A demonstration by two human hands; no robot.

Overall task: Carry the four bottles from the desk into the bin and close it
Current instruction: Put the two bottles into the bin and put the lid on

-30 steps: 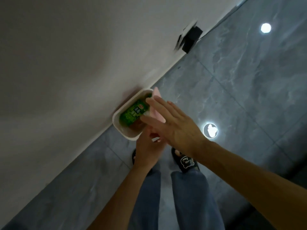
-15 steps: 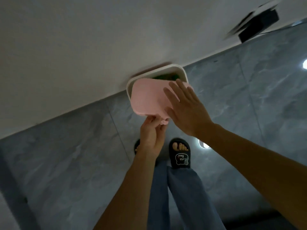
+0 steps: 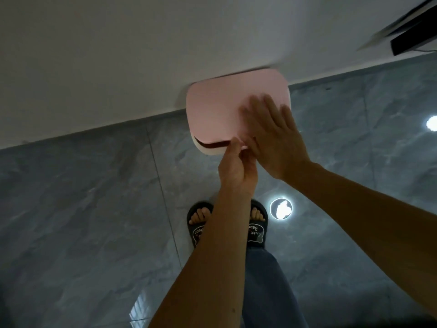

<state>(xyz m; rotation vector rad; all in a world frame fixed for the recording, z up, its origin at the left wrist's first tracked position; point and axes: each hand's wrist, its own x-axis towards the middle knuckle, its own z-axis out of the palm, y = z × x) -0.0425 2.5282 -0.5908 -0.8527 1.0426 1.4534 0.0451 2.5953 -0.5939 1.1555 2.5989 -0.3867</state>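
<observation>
A white bin (image 3: 210,151) stands on the floor against the wall. Its pink lid (image 3: 217,107) lies almost flat over it, with a thin dark gap left along the front edge. My left hand (image 3: 237,166) pinches the small tab at the lid's front edge. My right hand (image 3: 275,136) lies flat, fingers spread, on the lid's right front part. The bottles are hidden under the lid.
A white wall (image 3: 118,55) runs behind the bin. Grey glossy floor tiles (image 3: 82,209) reflect ceiling lights. My feet in black slippers (image 3: 256,229) stand just in front of the bin. A dark object (image 3: 413,41) juts out at the top right.
The lid has swung down from upright over the green bottle to nearly flat. Both hands followed it down, and the bottles are no longer visible.
</observation>
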